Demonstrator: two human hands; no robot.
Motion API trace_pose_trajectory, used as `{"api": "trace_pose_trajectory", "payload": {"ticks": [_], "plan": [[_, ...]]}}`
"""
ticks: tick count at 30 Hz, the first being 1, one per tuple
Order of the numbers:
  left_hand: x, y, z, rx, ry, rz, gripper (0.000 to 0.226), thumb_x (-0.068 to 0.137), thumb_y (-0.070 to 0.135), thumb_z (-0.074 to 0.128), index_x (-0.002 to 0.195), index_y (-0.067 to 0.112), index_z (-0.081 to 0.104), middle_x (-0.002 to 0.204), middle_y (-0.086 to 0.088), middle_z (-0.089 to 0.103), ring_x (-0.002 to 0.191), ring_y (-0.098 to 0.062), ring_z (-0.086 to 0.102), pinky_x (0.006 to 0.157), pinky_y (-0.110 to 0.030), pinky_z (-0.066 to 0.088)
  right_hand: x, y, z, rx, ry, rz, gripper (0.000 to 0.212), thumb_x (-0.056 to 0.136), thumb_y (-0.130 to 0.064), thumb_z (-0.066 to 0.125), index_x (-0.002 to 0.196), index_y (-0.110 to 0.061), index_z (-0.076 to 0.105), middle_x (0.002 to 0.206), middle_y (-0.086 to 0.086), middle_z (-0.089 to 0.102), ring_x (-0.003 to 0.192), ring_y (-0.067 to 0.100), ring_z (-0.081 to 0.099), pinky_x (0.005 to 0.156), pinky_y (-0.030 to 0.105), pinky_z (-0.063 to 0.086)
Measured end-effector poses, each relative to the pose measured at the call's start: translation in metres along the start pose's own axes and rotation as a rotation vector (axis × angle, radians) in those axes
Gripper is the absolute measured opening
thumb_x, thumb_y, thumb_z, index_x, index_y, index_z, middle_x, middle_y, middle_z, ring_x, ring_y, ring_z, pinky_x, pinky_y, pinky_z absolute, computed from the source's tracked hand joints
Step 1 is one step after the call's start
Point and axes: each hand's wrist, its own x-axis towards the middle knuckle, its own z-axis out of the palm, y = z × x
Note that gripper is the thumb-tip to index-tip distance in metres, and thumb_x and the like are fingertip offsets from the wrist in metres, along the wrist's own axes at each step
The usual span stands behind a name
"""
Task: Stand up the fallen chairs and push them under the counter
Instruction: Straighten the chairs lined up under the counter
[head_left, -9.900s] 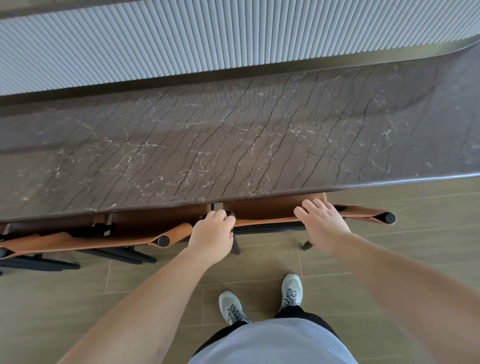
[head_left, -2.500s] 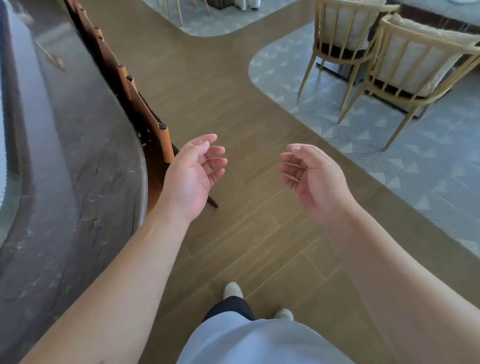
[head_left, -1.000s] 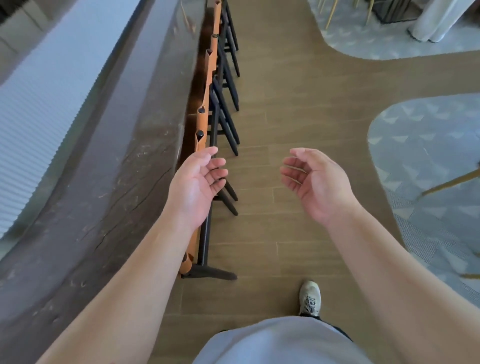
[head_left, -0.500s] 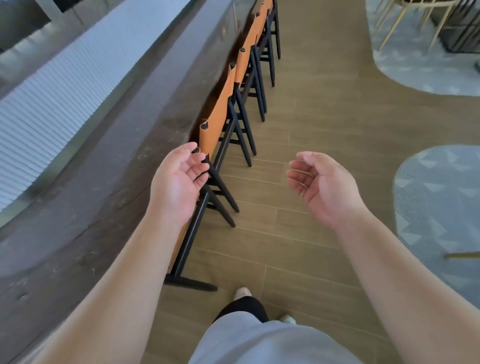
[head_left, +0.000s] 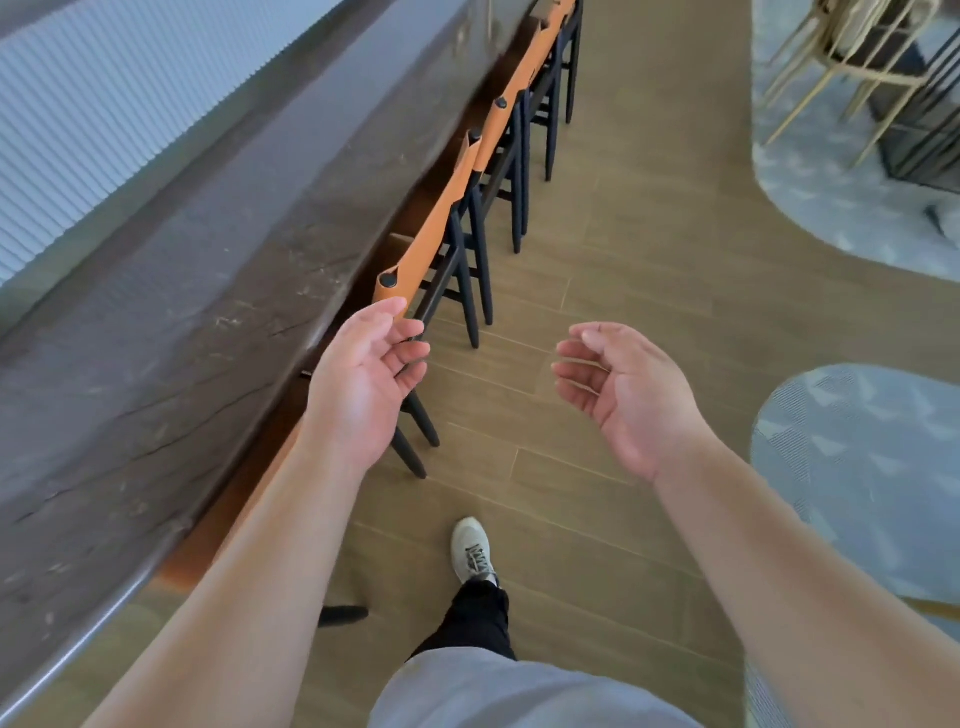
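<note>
**Chairs upright along the counter, both hands free**

A row of chairs (head_left: 457, 208) with tan leather backs and black legs stands upright along the right edge of the dark stone counter (head_left: 218, 291), running from near to far. Their backrests sit close against the counter's edge and their seats are hidden beneath the overhang, which is where the task wants them. No chair lies on the wooden floor (head_left: 639, 249) within view.

The left hand (head_left: 363, 384) is held palm-up, fingers loosely curved, its fingertips just beside the near end of the closest backrest; whether they touch it cannot be told. Its grip is released and holds nothing. The right hand (head_left: 623, 389) hangs over the floor, well apart from the chairs, likewise relaxed and empty.

Both hands are raised and half-cupped, probably kept ready to seize the next backrest rather than dropped. One shoe (head_left: 471, 551) is planted forward parallel to the counter, so the person seems to be walking along the row.

To the far right, pale wooden chairs (head_left: 852, 67) stand on a grey patterned rug (head_left: 841, 208), apart from the counter row.

Judging from this, the visible stretch is finished; any fallen chair must lie outside the view.
</note>
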Motion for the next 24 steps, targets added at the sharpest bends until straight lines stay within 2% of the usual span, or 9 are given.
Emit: {"api": "trace_pose_trajectory", "payload": {"ticks": [6, 11, 17, 21, 24], "plan": [[0.084, 0.009, 0.009, -0.040, -0.058, -0.015, 0.021, 0.096, 0.027, 0.056, 0.107, 0.027, 0.074, 0.099, -0.003, 0.071, 0.090, -0.018, 0.069, 0.081, -0.033, 0.056, 0.073, -0.039, 0.041, -0.142, -0.028, 0.004, 0.013, 0.097, -0.015, 0.055, 0.102, -0.013, 0.067, 0.094, 0.005, 0.070, 0.082, 0.019, 0.067, 0.071, 0.033, 0.054], [0.140, 0.031, -0.004, -0.071, -0.108, 0.004, 0.025, 0.096, 0.023, 0.051, 0.111, 0.024, 0.071, 0.102, -0.006, 0.071, 0.091, -0.019, 0.068, 0.081, -0.033, 0.055, 0.135, -0.057, 0.095, -0.218, -0.094, 0.010, 0.014, 0.097, -0.017, 0.056, 0.104, -0.014, 0.067, 0.095, 0.005, 0.070, 0.085, 0.020, 0.067, 0.075, 0.035, 0.054], [0.167, 0.054, -0.036, -0.127, -0.019, 0.032, 0.026, 0.097, 0.014, 0.048, 0.113, 0.018, 0.068, 0.097, -0.004, 0.072, 0.083, -0.015, 0.067, 0.074, -0.028, 0.055, 0.175, -0.048, 0.162, -0.294, -0.229, 0.068, 0.011, 0.097, -0.018, 0.055, 0.101, -0.015, 0.065, 0.087, 0.000, 0.069, 0.080, 0.016, 0.066, 0.068, 0.030, 0.055], [0.174, 0.058, -0.056, -0.160, 0.076, 0.031, 0.031, 0.081, 0.021, 0.056, 0.110, 0.018, 0.067, 0.092, -0.002, 0.071, 0.082, -0.017, 0.064, 0.080, -0.031, 0.049, 0.196, -0.045, 0.202, -0.352, -0.301, 0.083, 0.009, 0.098, -0.016, 0.055, 0.097, -0.016, 0.064, 0.082, -0.003, 0.069, 0.075, 0.013, 0.065, 0.066, 0.027, 0.055], [0.175, 0.057, -0.069, -0.162, 0.136, 0.033, 0.034, 0.077, 0.024, 0.056, 0.109, 0.018, 0.067, 0.091, -0.001, 0.071, 0.084, -0.017, 0.064, 0.086, -0.036, 0.046, 0.208, -0.043, 0.223, -0.371, -0.354, 0.095, 0.009, 0.098, -0.015, 0.054, 0.096, -0.016, 0.063, 0.087, 0.000, 0.067, 0.075, 0.012, 0.065, 0.069, 0.028, 0.055]]}}
